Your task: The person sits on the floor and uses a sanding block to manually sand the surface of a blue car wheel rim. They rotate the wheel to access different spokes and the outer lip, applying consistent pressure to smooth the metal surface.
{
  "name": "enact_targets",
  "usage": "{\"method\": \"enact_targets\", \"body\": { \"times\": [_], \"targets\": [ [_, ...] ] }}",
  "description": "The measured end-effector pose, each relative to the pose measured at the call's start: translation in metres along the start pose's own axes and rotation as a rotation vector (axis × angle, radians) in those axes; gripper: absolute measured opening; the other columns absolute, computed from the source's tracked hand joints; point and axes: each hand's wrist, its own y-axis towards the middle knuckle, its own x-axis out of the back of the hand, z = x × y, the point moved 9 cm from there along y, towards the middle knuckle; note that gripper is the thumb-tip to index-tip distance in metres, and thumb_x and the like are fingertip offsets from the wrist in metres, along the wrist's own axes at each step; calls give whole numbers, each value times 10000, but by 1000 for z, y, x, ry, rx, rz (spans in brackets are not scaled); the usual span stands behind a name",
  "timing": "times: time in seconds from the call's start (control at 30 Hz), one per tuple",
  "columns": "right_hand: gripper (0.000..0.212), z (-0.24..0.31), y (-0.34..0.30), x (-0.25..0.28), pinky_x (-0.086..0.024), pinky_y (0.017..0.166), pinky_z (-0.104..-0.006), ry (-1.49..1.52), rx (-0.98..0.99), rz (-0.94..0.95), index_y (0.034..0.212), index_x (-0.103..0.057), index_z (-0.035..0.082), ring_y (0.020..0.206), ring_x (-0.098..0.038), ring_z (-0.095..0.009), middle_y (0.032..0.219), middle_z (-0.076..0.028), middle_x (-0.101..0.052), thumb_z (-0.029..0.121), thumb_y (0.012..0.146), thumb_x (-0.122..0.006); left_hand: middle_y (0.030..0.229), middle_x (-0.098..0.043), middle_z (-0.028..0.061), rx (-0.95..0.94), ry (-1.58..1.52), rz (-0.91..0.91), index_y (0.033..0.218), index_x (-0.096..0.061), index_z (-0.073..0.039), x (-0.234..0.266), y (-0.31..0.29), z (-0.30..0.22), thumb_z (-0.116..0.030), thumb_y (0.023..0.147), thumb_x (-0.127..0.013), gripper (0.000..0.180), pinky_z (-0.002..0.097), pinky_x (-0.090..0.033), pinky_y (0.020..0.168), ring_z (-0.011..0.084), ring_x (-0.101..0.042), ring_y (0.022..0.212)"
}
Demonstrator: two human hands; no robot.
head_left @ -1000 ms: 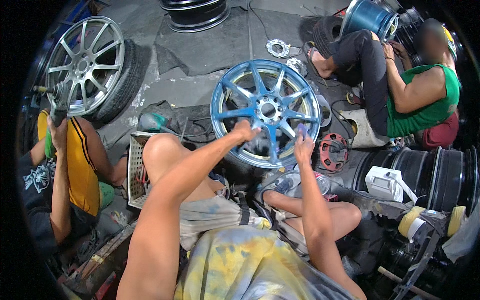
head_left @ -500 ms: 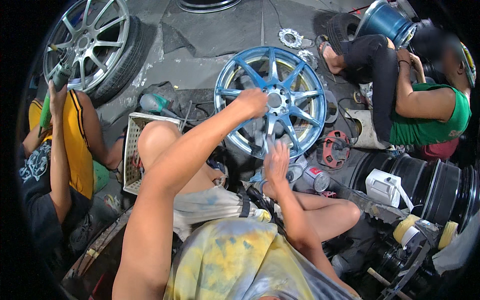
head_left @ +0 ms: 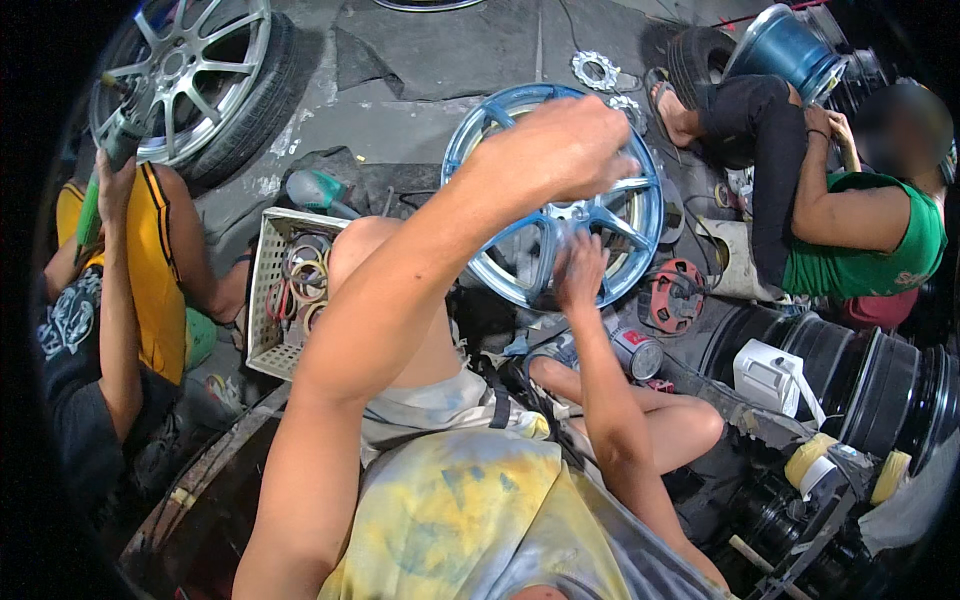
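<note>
- Head view: left hand (head_left: pixel 560 150) is curled into a fist, raised over the blue alloy wheel (head_left: pixel 555 195) propped on the floor before the knees
- Right hand (head_left: pixel 580 270), fingers spread, presses a lower spoke; judged mid-rubbing, a neighbouring spoke next

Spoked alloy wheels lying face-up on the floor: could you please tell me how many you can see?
2: a blue wheel under the person's hands at centre, and a silver wheel with its tyre at upper left. Stacked dark rims at right may hide more.
</note>
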Motion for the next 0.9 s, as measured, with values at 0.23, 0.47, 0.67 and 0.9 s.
{"method": "enact_targets", "body": {
  "times": [0.23, 0.47, 0.67, 0.9],
  "targets": [
    [359, -13, 12, -6, -437, 911, -503, -175, 204, 241, 1194, -714, 99, 1067, -598, -319, 1065, -98, -640, 102, 841, -650, 869, -699, 301, 67, 78, -60, 1026, -754, 38, 6, 2, 17, -318, 956, -691, 368, 514, -566, 792, 458, -698, 859],
    [554, 9, -12, 8, -420, 887, -486, 107, 112, 140, 1310, -682, 72, 1061, -583, -341, 1115, -142, -633, 36, 758, -671, 872, -700, 304, 59, -49, -46, 968, -758, 39, 5, 1, 22, -331, 960, -686, 377, 513, -569, 804, 474, -699, 862],
    [562, 30, -24, 22, -420, 945, -521, 133, 78, 186, 1326, -665, 63, 1091, -572, -376, 1162, -173, -628, 5, 767, -638, 857, -699, 301, 63, 5, -66, 967, -752, 47, 4, -3, 23, -333, 951, -695, 384, 507, -567, 790, 464, -704, 868],
    [547, 11, -11, 9, -421, 949, -570, 209, 165, 174, 1379, -640, 74, 1113, -587, -390, 1234, -165, -633, 48, 834, -610, 884, -708, 297, 34, -42, -19, 956, -754, 48, 0, 4, 15, -324, 948, -700, 376, 498, -571, 787, 460, -707, 882]
  ]
}}
